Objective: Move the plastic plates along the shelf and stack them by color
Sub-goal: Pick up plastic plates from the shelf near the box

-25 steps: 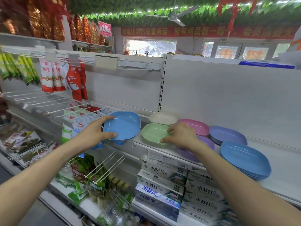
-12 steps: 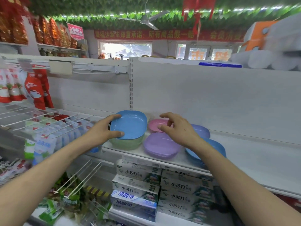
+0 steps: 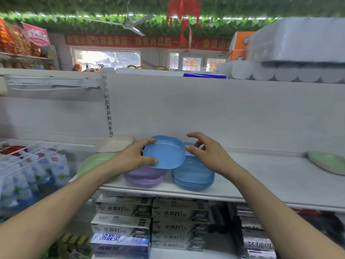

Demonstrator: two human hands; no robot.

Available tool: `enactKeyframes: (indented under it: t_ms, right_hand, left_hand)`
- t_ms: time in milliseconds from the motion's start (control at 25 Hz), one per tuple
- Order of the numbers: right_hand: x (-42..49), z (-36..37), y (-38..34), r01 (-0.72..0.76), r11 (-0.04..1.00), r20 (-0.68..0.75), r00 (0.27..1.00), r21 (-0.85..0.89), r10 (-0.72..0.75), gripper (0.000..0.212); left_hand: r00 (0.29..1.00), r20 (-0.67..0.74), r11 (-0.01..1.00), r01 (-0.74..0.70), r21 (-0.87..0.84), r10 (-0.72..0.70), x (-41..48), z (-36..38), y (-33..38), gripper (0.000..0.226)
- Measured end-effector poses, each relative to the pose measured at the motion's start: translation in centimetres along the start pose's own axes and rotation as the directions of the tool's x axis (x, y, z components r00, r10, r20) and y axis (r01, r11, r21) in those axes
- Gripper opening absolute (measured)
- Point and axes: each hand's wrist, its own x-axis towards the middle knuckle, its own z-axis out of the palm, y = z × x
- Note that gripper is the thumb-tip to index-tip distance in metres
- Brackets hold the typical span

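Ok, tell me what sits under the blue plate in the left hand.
Below the held blue plate are the purple stack and, at its right edge, the blue stack. It covers most of the purple stack's top.

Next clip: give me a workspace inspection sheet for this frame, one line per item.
Surface: white shelf, plates grouped left of centre.
Job's things: blue plate held above the purple stack and blue stack; green plate and beige plate at left; second green plate far right.
Clutter: toothpaste boxes below the shelf; water bottle packs at left.
Grippers: left hand grips the blue plate's left rim; right hand beside its right rim, fingers spread, not closed on it.
Cables: nothing seen.
Surroundings: tissue roll packs on top; ceiling fan; red banner.
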Motion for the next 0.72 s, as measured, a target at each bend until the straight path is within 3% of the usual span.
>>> enactKeyframes:
  t_ms: [160, 360, 720]
  right_hand:
    - [-1.4, -2.7, 1.9, -0.082, 0.996, -0.062, 0.995, 0.033, 0.084, 0.044]
    - [-2.6, -5.0, 4.1, -0.157, 0.982, -0.195, 0.965, 0.107, 0.175, 0.043]
    - [-4.1, -7.1, 7.4, -0.219, 0.959, -0.281, 0.923, 0.177, 0.263, 0.042]
  left_hand:
    - [0.986, 0.162, 1.0, -0.031, -0.005, 0.031, 1.9, 3.1, 2.2, 0.08]
    - [0.941, 0.335, 0.969, -0.128, 0.209, 0.052, 3.3, 5.7, 4.3, 0.082]
    - [0.919, 0.394, 0.801, -0.247, 0.546, 0.015, 4.3, 6.4, 6.8, 0.074]
